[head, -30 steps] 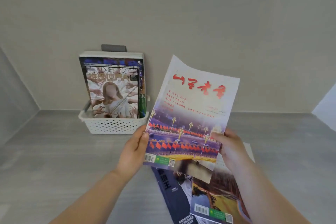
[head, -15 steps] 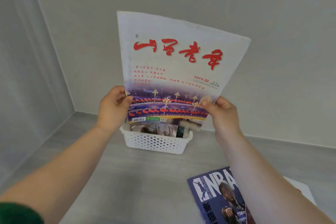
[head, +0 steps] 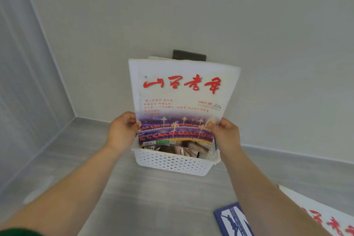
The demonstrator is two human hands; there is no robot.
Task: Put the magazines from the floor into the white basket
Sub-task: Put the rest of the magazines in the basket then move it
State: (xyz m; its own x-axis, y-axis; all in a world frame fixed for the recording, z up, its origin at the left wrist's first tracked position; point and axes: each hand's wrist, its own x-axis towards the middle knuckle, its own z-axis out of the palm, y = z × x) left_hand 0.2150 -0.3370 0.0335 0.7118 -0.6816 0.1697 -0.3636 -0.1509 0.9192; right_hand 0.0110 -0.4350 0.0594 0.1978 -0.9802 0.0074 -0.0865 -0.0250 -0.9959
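Lower right of the frame, a blue magazine [head: 232, 220] and a white magazine [head: 325, 214] lie on the floor [head: 153, 197]. Your left hand [head: 122, 132] and right hand [head: 227, 136] pinch the red-titled magazine [head: 182, 97] by its sides, upright at centre frame, its bottom edge at the rim of the white basket [head: 172, 163].

Home room corner: plain pale walls [head: 258, 25], grey wood-grain floor [head: 153, 197], white magazine basket [head: 172, 165].
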